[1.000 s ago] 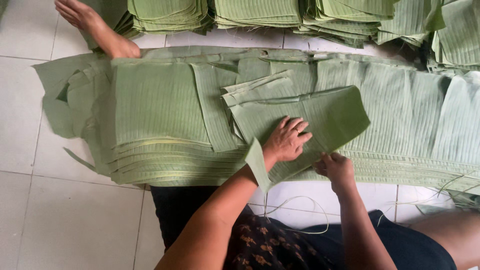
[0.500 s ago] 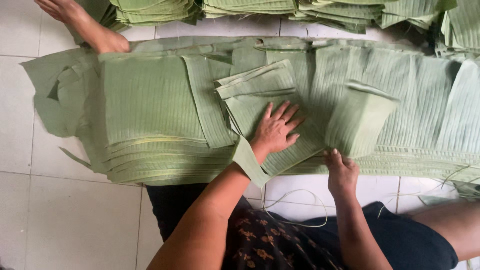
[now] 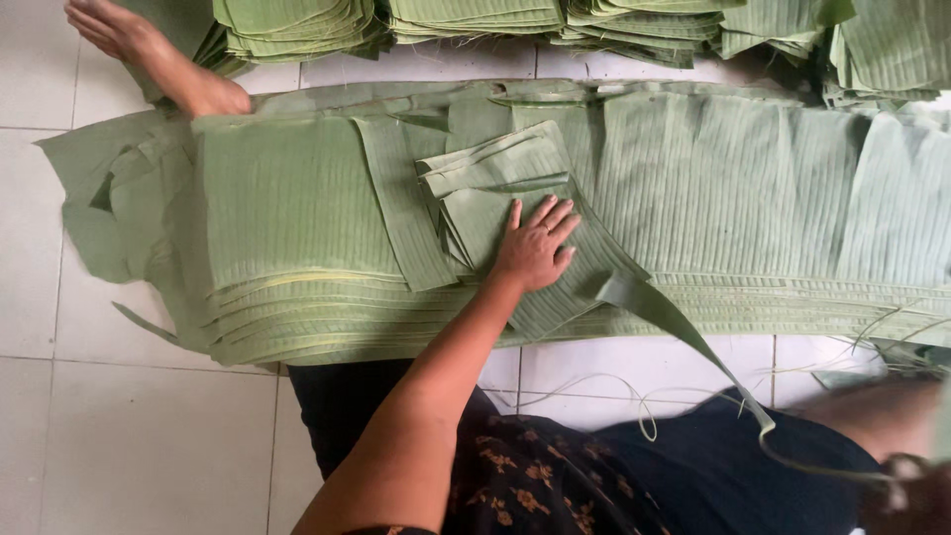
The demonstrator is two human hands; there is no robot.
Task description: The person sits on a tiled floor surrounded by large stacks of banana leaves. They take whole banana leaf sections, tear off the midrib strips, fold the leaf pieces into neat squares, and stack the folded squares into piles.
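Note:
My left hand [image 3: 536, 251] lies flat, fingers spread, on a small stack of folded green banana-leaf pieces [image 3: 495, 173]. This stack rests on a long, thick pile of cut leaf sheets [image 3: 297, 198] spread across the tiled floor. From the pile's near edge a narrow leaf strip [image 3: 674, 327] is torn loose. It stretches down to the right and thins into a fibre. It ends at my right hand [image 3: 897, 485], which is blurred at the bottom right corner and appears to grip it.
More folded leaf stacks [image 3: 297, 25] line the far edge. Another person's bare limb [image 3: 149, 54] rests at the top left, touching the pile. Loose fibres [image 3: 634, 396] lie on the white tiles by my dark-clothed lap [image 3: 614, 476].
My right hand left the pile's near edge and pulled down to the right, tearing a strip off. The lifted leaf flap is gone. My left hand stays pressed on the folded pieces.

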